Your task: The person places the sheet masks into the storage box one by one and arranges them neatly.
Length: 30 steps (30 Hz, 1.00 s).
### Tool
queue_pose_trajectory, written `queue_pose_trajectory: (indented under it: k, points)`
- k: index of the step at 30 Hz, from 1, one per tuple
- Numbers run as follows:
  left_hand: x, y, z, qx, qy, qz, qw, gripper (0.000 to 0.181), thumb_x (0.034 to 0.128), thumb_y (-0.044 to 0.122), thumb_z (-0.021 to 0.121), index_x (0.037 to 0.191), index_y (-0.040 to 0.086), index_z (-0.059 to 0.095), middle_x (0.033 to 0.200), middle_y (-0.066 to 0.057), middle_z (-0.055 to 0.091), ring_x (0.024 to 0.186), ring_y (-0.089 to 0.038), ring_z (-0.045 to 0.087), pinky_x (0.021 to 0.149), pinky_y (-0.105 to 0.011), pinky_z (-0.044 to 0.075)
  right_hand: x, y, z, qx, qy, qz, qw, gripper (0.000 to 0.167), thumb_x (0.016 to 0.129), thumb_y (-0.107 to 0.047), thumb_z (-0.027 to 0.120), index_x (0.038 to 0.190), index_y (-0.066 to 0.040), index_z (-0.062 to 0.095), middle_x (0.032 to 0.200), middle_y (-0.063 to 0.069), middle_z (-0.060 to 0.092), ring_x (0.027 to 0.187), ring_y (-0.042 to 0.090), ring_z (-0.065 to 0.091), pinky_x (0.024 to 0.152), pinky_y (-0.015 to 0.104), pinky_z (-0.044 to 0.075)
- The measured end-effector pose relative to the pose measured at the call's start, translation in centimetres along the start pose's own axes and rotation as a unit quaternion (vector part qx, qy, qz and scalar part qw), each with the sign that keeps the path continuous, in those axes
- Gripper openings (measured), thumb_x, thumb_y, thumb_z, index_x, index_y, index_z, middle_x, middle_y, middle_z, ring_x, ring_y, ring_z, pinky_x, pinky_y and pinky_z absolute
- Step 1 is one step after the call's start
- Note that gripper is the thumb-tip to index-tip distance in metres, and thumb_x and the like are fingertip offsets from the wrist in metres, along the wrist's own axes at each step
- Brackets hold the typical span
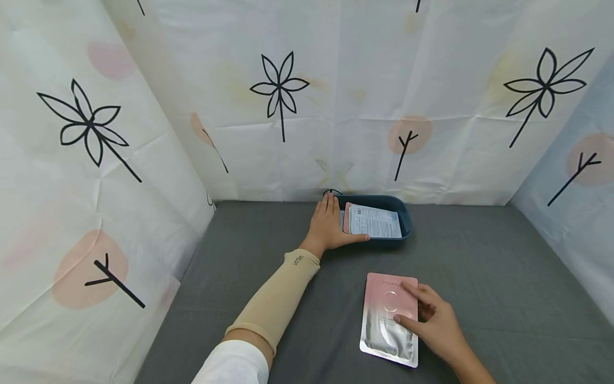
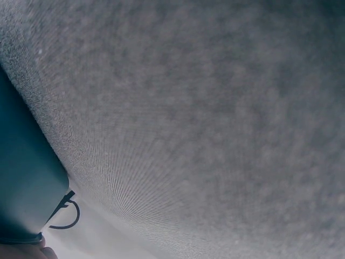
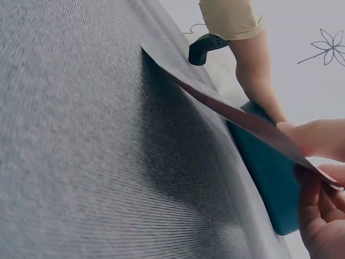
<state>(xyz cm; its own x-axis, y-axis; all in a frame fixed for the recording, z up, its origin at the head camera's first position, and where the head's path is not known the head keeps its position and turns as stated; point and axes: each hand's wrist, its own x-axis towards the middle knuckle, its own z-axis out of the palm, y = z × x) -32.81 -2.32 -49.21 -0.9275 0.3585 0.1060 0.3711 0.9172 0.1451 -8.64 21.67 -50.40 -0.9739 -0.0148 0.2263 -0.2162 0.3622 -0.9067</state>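
My left hand [image 1: 331, 229] rests on the left end of a dark teal bin [image 1: 386, 244], its fingers straight along that side and its thumb stretched across the front rim. Inside the bin lie flat packets, a pale blue one [image 1: 375, 221] on top of a pink one. My right hand [image 1: 437, 322] pinches a pink and silver sheet mask packet [image 1: 384, 300] by its right edge. In the right wrist view the packet [image 3: 242, 117] appears edge-on and tilted, one corner at or near the cloth. The left wrist view shows the bin's wall [image 2: 27, 156] and a few fingertips [image 2: 47, 252].
Grey cloth [image 1: 503, 277] covers the table. Behind and on both sides hang pale printed curtains [image 1: 345, 106], close to the bin's back. A small dark looped strip [image 2: 70, 213] shows beyond the bin in the left wrist view.
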Motion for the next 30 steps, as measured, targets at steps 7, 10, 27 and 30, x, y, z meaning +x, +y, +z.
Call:
queue_pose_trajectory:
  k: [7, 10, 27, 30]
  points:
    - [0.3, -0.2, 0.3, -0.003, -0.010, -0.001, 0.9999, 0.145, 0.0745, 0.101, 0.051, 0.170, 0.001, 0.007, 0.180, -0.017, 0.004, 0.168, -0.030, 0.003, 0.136, -0.045, 0.008, 0.6, -0.1, -0.5, 0.037, 0.055, -0.043, 0.9969, 0.075, 0.072, 0.019, 0.088, 0.142, 0.010, 0.062, 0.128, -0.007, 0.062, 0.107, -0.004, 0.065, 0.087, 0.011, 0.057]
    - [0.4, -0.2, 0.3, -0.006, -0.015, -0.003, 0.9999, 0.146, 0.0739, 0.101, 0.051, 0.170, 0.001, 0.006, 0.180, -0.017, 0.003, 0.168, -0.029, 0.002, 0.136, -0.045, 0.007, 1.1, -0.2, -1.3, 0.037, 0.065, -0.052, 0.9958, 0.074, 0.072, 0.022, 0.085, 0.142, 0.012, 0.061, 0.130, -0.007, 0.062, 0.106, -0.004, 0.066, 0.084, 0.012, 0.058]
    - [-0.2, 0.0, -0.2, -0.008, -0.010, -0.003, 0.9999, 0.144, 0.0755, 0.100, 0.052, 0.170, 0.001, 0.007, 0.180, -0.017, 0.005, 0.168, -0.029, 0.004, 0.136, -0.045, 0.009, 4.9, -2.1, -5.9, -0.004, 0.133, -0.041, 0.9902, 0.074, 0.080, 0.019, 0.082, 0.148, 0.005, 0.057, 0.134, -0.016, 0.060, 0.109, -0.009, 0.064, 0.083, 0.006, 0.055]
    - [-0.2, 0.1, -0.3, -0.007, -0.007, -0.004, 0.9999, 0.143, 0.0756, 0.100, 0.052, 0.170, 0.001, 0.008, 0.180, -0.016, 0.005, 0.168, -0.029, 0.004, 0.136, -0.045, 0.009, 5.7, -2.4, -6.4, 0.024, 0.144, -0.020, 0.9890, 0.075, 0.081, 0.019, 0.081, 0.150, 0.004, 0.056, 0.133, -0.015, 0.060, 0.109, -0.009, 0.065, 0.083, 0.006, 0.054]
